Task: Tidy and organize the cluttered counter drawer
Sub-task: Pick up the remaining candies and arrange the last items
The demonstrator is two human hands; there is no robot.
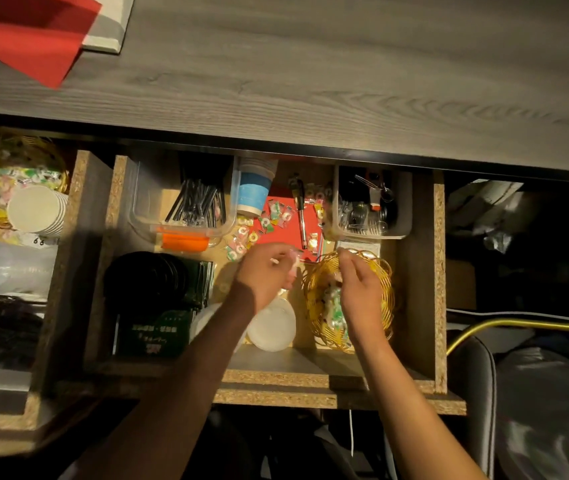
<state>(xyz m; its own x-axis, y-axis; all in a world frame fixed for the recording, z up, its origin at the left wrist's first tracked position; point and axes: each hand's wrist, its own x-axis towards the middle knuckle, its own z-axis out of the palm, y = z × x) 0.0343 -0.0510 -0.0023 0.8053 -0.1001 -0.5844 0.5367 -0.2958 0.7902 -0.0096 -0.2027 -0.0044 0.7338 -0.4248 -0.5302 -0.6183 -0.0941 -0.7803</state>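
A: 2 hands work in the open drawer (439, 278) under the grey bench (310, 81). The left hand (269, 271) pinches wrapped candies (293, 263).

B: And the right hand (359, 289)?

A: Curled over 1 gold wire basket (385, 299) of candies; its grip is unclear. 2 clear bins hold black straws (196, 206) and cutlery (366, 213).

A café counter: drawer (440, 278) of paper cups (253, 194), lids (148, 277), straws (196, 206).
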